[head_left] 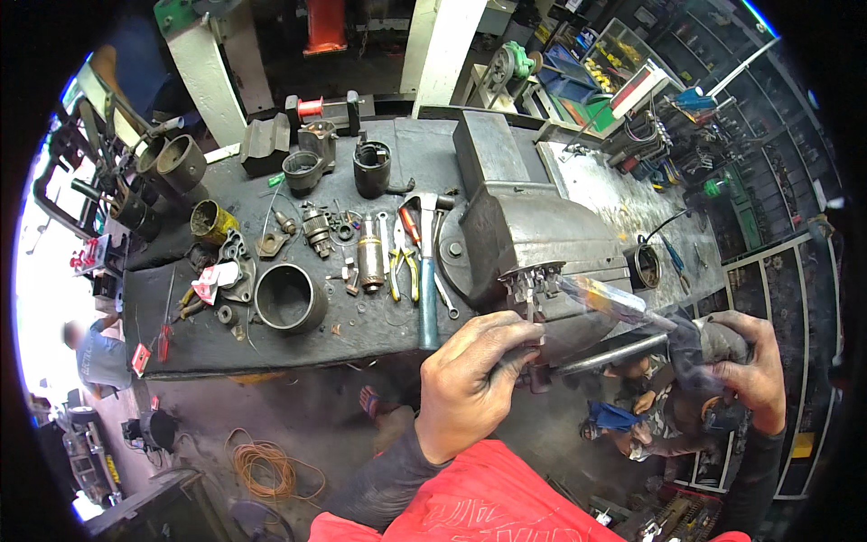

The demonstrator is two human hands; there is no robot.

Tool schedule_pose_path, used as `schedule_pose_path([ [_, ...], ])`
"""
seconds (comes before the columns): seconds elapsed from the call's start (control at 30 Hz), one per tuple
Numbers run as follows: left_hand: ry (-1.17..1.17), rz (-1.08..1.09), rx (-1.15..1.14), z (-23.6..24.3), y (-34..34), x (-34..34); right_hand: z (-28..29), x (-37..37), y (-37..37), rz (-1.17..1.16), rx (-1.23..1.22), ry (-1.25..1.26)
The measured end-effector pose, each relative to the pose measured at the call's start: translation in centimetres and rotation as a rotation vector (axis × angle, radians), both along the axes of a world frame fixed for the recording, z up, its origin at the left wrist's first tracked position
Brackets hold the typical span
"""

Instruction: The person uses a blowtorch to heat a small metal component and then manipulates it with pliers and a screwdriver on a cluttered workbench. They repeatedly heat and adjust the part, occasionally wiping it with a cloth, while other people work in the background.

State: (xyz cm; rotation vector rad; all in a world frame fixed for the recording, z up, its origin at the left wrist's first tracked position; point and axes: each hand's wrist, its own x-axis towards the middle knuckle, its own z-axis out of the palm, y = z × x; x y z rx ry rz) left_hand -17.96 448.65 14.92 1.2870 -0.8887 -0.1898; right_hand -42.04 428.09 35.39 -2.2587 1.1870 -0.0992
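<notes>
My left hand (471, 382) is closed in a pinch on a thin metal piece below a small metal part with wire leads (528, 285), which sits at the vise. My right hand (750, 370) grips the dark, cloth-padded handle end (707, 348) of a metal bar tool (614, 298), whose shiny, discoloured end reaches to that small part. Faint smoke shows around the tool. The large grey bench vise (555, 226) stands behind both hands, its lower bar running beneath the tool.
The dark bench (194, 334) holds a hammer (427, 298), pliers, several cylindrical housings (289, 298) and motor parts. A steel plate (587, 172) with tools is at right, beside shelving. Co-workers (637, 406) are low at right and at far left (99, 352). An orange cable (266, 465) lies coiled on the floor.
</notes>
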Motion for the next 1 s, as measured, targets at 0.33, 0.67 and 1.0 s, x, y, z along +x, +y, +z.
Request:
schedule_pose_path([
  [0.33, 0.119, 0.070, -0.075, -1.1, -1.6, -1.1, 3.4, 1.5, 0.5, 0.058, -0.224, 0.044],
  [0.67, 0.081, 0.115, -0.119, -1.8, -2.7, -1.2, 6.1, 3.3, 0.1, 0.283, -0.386, 0.139],
  [1.0, 0.057, 0.105, -0.148, -2.1, -2.9, -0.8, 8.5, 5.8, 1.5, 0.430, -0.597, 0.383],
])
